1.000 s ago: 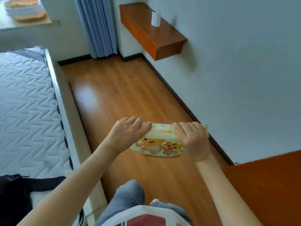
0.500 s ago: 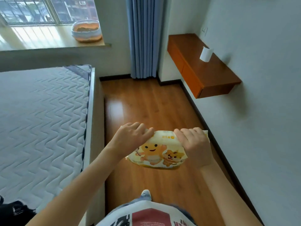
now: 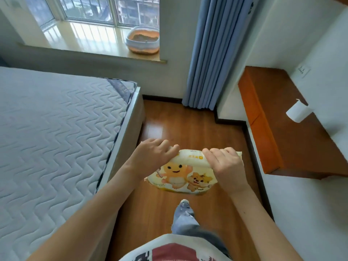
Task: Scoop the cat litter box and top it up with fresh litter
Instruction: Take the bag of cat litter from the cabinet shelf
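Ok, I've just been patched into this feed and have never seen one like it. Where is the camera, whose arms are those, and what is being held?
There is no machine here. The camera is worn on a person's head and looks forward and down, so the two bare arms coming up from the bottom edge are that person's own. This is the only view.

The left hand and the right hand both grip the top edge of a pale yellow bag printed with cartoon animals, probably the fresh litter. Their fingers curl over it, and the bag hangs above the wooden floor, not resting on anything.

Ahead, the litter box sits on the windowsill, beside the blue curtain. A mattress lies to the left. On the right, a wooden shelf carries a white paper roll.
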{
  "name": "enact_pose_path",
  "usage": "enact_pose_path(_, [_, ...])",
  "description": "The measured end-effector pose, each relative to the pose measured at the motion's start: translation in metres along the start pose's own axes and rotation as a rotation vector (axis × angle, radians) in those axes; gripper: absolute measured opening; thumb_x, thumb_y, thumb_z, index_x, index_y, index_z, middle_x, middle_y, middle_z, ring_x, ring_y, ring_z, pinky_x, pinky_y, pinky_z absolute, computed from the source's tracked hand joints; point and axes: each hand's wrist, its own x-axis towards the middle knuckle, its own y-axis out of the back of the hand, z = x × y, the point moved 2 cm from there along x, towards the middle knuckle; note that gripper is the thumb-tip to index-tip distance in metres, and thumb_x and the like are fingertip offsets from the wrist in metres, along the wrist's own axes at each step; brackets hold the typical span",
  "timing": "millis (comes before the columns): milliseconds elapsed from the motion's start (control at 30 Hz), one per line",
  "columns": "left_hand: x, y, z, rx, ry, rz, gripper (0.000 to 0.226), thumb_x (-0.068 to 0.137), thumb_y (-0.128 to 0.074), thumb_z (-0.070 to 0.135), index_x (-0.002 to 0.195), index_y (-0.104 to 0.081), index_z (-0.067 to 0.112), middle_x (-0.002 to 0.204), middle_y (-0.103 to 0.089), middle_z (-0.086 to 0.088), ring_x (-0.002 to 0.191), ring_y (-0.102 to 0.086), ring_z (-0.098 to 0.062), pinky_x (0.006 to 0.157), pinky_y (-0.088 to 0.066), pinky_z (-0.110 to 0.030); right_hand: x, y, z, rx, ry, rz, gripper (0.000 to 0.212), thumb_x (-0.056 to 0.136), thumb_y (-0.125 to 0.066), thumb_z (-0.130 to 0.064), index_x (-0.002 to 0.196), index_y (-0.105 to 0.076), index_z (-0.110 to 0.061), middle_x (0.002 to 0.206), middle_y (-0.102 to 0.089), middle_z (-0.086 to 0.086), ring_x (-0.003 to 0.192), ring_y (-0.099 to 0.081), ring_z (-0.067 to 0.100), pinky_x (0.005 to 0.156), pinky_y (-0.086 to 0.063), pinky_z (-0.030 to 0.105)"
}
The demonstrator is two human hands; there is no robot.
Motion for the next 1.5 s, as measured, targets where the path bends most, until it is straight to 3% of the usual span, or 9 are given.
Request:
enact_pose_path(333, [0.126,-0.066,-0.107,0.049,0.170,-0.076,0.045,0.055,-0.077,0.000,0.096,-0.066,0.018,0.061,-0.055,0.003,0.048,-0.049,-0.014,0.041,-0.036,-0.023,0.123,-0.135,0.129,0.150,0.087,0.037,0.026,0.073,-0.079,-0.006,0.097,-0.068,-0.007,0.072,-0.065,0.004,0.057,-0.058,0.021,0.059,-0.047,0.034])
enact_pose_path(567, [0.200,-0.133,-0.203,0.087,0.212,-0.083,0.045,0.056,-0.073,-0.004,0.094,-0.067,0.020,0.060,-0.053,0.003,0.047,-0.049,-0.015,0.042,-0.034,-0.023,0.213,-0.234,0.195,0.167,0.137,0.042,0.023,0.078,-0.077,-0.016,0.098,-0.068,-0.007,0.073,-0.067,0.005,0.060,-0.061,0.020,0.061,-0.045,0.032])
enact_pose_path(933, [0.285,-0.255,-0.397,0.049,0.225,-0.098,0.036,0.061,-0.072,-0.003,0.090,-0.065,0.018,0.061,-0.053,0.003,0.049,-0.050,-0.014,0.042,-0.043,-0.026,0.377,-0.399,0.262,0.178,0.153,0.012,0.026,0.078,-0.078,-0.022,0.098,-0.071,-0.007,0.076,-0.070,0.005,0.064,-0.064,0.020,0.063,-0.047,0.030])
enact_pose_path(1033, [0.310,-0.279,-0.450,0.038,0.220,-0.108,0.029,0.068,-0.070,0.001,0.090,-0.064,0.018,0.062,-0.053,0.003,0.050,-0.050,-0.014,0.043,-0.043,-0.026,0.424,-0.436,0.280,0.190,0.137,0.016,0.014,0.091,-0.062,-0.016,0.097,-0.070,-0.007,0.075,-0.068,0.005,0.061,-0.062,0.021,0.060,-0.046,0.031])
enact_pose_path(1100, [0.325,-0.294,-0.483,0.044,0.229,-0.097,0.026,0.068,-0.069,0.002,0.089,-0.065,0.018,0.062,-0.053,0.003,0.050,-0.049,-0.015,0.042,-0.043,-0.027,0.453,-0.461,0.290,0.197,0.138,0.020,0.026,0.097,-0.047,-0.017,0.096,-0.071,-0.007,0.075,-0.068,0.005,0.061,-0.062,0.021,0.061,-0.045,0.031])
enact_pose_path(1267, [0.366,-0.338,-0.562,0.079,0.276,-0.102,0.034,0.061,-0.064,-0.004,0.088,-0.067,0.016,0.059,-0.050,0.002,0.048,-0.046,-0.017,0.042,-0.039,-0.027,0.530,-0.538,0.323,0.188,0.135,0.038,0.024,0.087,-0.052,0.007,0.089,-0.069,-0.010,0.061,-0.051,0.001,0.051,-0.046,0.020,0.056,-0.041,0.032])
enact_pose_path(1500, [0.420,-0.416,-0.664,0.126,0.368,-0.182,0.032,0.062,-0.065,-0.006,0.083,-0.066,0.017,0.057,-0.049,0.003,0.046,-0.045,-0.015,0.040,-0.038,-0.026,0.627,-0.660,0.372,0.330,0.226,-0.019,0.010,0.082,-0.067,-0.005,0.090,-0.069,-0.011,0.063,-0.059,0.000,0.053,-0.054,0.018,0.056,-0.044,0.029])
